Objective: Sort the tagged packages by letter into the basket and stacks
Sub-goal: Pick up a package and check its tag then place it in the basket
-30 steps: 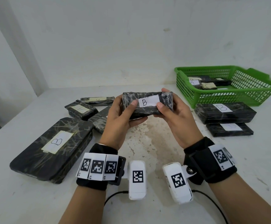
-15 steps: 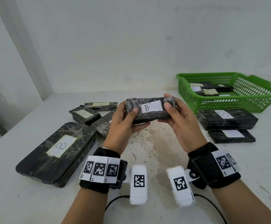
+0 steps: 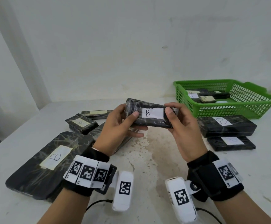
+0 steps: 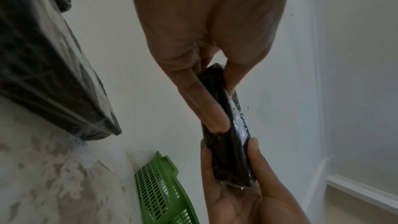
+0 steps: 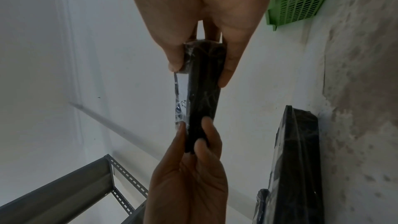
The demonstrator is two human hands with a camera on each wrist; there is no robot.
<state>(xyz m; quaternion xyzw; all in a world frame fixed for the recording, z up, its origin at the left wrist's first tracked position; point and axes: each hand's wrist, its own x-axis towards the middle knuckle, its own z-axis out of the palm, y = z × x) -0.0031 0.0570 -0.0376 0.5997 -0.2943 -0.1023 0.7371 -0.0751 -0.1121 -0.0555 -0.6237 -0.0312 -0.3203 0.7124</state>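
Both hands hold one black wrapped package (image 3: 149, 118) with a white tag marked B above the table's middle. My left hand (image 3: 120, 126) grips its left end, thumb on top and fingers beneath. My right hand (image 3: 182, 125) pinches its right end the same way. The wrist views show the same package (image 4: 226, 135) (image 5: 202, 94) edge-on between both hands. A green basket (image 3: 244, 109) with several tagged packages sits at the back right. In front of it lies a B-tagged package (image 3: 228, 126), and nearer, a thinner package (image 3: 231, 143).
A large flat package tagged B (image 3: 50, 162) lies at the left front. Behind it are a small package tagged A (image 3: 81, 123) and a thin one (image 3: 96, 112), with another partly hidden under my left hand. A grey metal shelf frame (image 5: 64, 192) stands off the table.
Both hands have kept their grip and carried the package slightly to the right, its right end tipping down a little. The head view has tilted upward, so the table sits lower in frame.
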